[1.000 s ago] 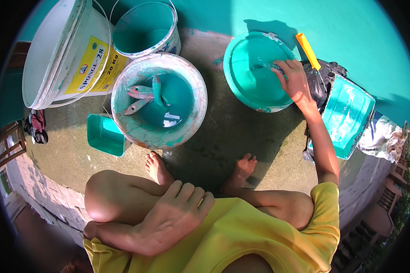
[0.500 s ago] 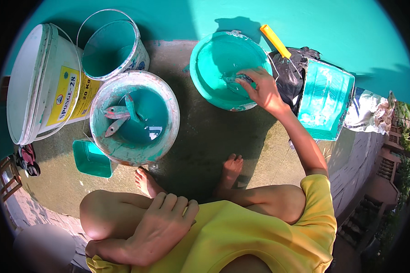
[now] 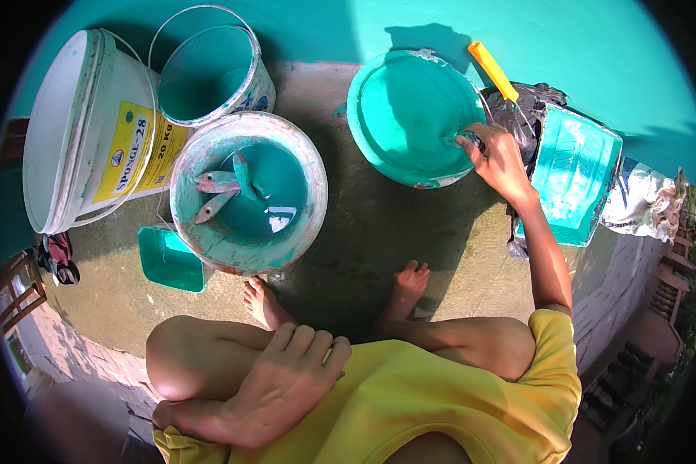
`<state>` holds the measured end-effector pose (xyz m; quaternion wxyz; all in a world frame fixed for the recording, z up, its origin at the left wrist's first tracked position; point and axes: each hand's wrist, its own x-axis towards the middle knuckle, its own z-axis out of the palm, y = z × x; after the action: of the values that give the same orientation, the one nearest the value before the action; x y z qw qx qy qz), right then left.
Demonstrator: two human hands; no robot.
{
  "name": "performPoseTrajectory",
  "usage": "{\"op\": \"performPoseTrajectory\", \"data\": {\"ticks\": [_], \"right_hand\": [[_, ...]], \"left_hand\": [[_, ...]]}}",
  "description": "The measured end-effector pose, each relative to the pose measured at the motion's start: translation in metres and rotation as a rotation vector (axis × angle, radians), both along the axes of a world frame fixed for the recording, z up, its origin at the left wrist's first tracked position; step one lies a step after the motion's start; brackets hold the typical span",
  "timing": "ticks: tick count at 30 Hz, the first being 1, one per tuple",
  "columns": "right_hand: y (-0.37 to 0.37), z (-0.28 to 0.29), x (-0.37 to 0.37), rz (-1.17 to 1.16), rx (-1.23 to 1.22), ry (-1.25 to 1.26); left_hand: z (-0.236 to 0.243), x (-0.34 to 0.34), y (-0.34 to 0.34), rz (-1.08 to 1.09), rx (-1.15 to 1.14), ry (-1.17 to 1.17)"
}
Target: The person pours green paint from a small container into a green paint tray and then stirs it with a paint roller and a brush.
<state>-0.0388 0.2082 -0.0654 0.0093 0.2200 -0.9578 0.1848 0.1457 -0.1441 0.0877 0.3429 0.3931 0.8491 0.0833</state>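
Right hand: upper right of centre, at the tub's right rim; its fingers pinch a small smeared piece, mostly hidden.
Piece: at the right side of the tub; whether it touches the paint, I cannot tell.
Left hand: lower centre, over the left thigh; fingers bent, slightly apart, undersides hidden, so I cannot tell if they hold anything.
Tub: upper right of centre, teal paint inside.
Right of tub: a yellow handle, a black bag, a teal-coated tray.
Left of centre: basin with teal liquid and three handles.
Upper left: pail, white bucket.
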Motion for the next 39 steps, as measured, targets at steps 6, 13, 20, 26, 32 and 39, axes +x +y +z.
{"op": "performPoseTrajectory", "data": {"ticks": [6, 13, 20, 26, 32, 39], "right_hand": [[-0.026, -0.008, -0.005, -0.004, -0.272, -0.018], [-0.010, -0.024, -0.040, 0.119, 0.043, 0.269], [0.016, -0.003, -0.011, -0.033, 0.015, -0.059], [0.039, -0.022, -0.005, -0.272, -0.411, -0.388], [0.058, -0.014, 0.001, -0.382, -0.644, -0.369], [0.058, 0.030, 0.025, -0.466, -0.694, -0.090]], "left_hand": [[-0.007, -0.004, 0.002, -0.096, 0.057, 0.174], [-0.005, 0.002, 0.004, 0.027, 0.023, 0.043], [-0.004, -0.002, 0.004, 0.006, 0.009, 0.022], [-0.002, -0.005, 0.007, -0.034, -0.007, 0.032], [-0.001, -0.007, 0.008, -0.017, -0.017, 0.029], [-0.004, -0.014, 0.008, -0.052, -0.021, 0.001]]}}
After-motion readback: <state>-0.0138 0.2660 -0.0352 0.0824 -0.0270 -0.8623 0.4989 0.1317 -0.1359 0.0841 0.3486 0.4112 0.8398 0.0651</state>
